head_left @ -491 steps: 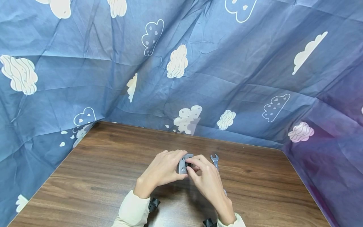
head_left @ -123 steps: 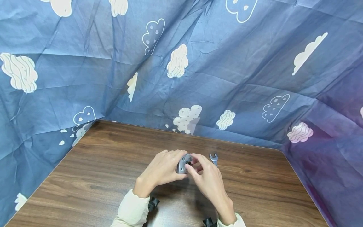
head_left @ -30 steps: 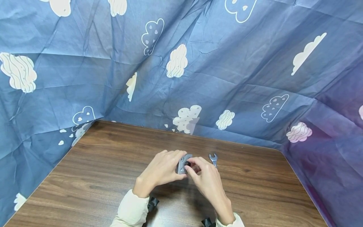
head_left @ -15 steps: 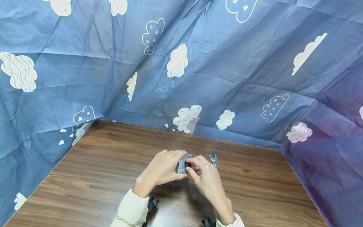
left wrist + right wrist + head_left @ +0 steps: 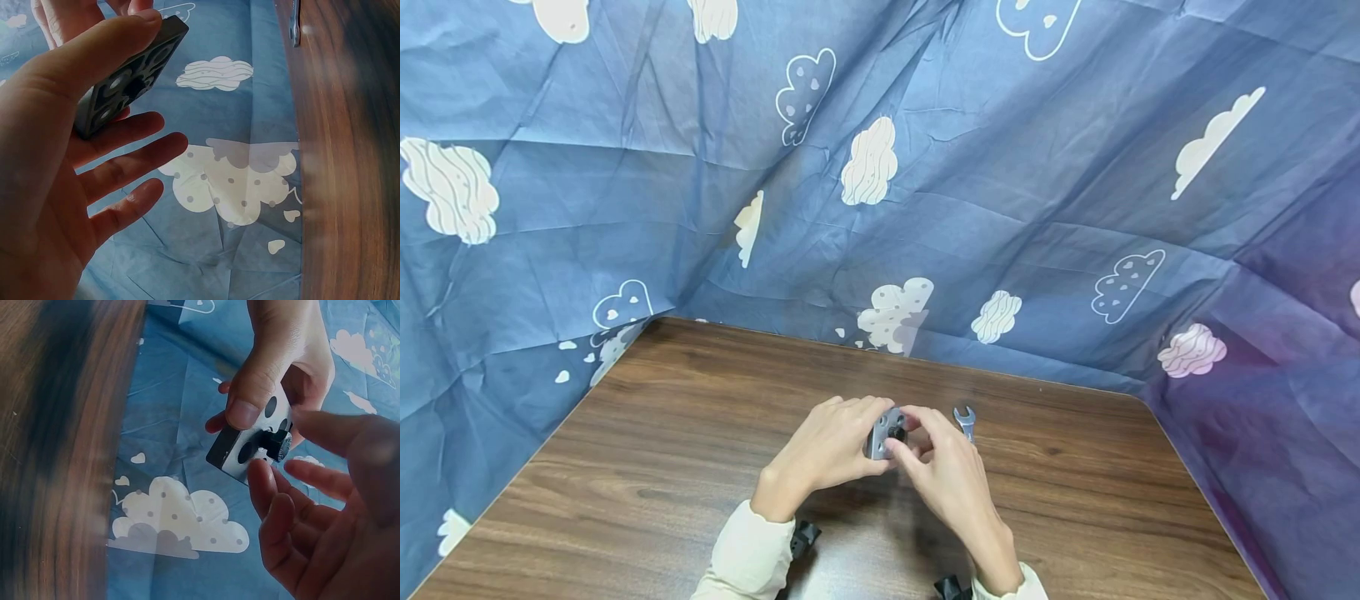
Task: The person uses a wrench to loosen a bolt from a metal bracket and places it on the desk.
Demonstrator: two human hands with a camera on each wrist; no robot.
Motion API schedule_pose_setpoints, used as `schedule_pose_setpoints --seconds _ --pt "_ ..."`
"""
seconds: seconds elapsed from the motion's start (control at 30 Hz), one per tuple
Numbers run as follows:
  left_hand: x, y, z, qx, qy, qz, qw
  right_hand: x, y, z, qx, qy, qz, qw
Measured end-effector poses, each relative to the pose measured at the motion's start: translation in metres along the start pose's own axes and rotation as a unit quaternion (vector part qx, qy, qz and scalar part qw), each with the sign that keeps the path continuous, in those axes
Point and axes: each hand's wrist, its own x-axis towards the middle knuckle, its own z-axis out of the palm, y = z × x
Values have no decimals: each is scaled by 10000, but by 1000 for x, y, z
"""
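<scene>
In the head view my left hand (image 5: pixel 826 448) holds a small grey metal block (image 5: pixel 878 442) above the table, gripping it between thumb and fingers. The block has several round holes, clear in the right wrist view. A black bolt (image 5: pixel 279 445) with a knurled head sticks out of the block's face. My right hand (image 5: pixel 953 475) is at that face, thumb and fingers spread around the bolt head with a gap to it. In the left wrist view the left thumb lies along the block (image 5: pixel 103 112), and the other fingers extend loosely below it.
An open-end wrench (image 5: pixel 965 421) lies on the brown wooden table (image 5: pixel 700 400) just beyond the right hand, its handle partly hidden by that hand. A blue cloth (image 5: pixel 775 233) with white cloud prints hangs along the table's far and side edges.
The right thumb and fingers pinched the bolt half a second ago and have now spread away from it. The left hand and the block have stayed in place.
</scene>
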Motion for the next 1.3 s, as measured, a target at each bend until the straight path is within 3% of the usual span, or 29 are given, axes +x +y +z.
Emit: schedule_pose_setpoints --seconds 0.2,0.57,1.3 --pt "1 2 -1 -4 23 14 10000 0 1 0 -101 44 165 9998" --pt "1 3 1 62 -49 16 10000 -1 2 2 -141 123 -206 9996" --pt "0 2 -1 77 77 74 9999 -2 0 2 -154 97 -392 9991"
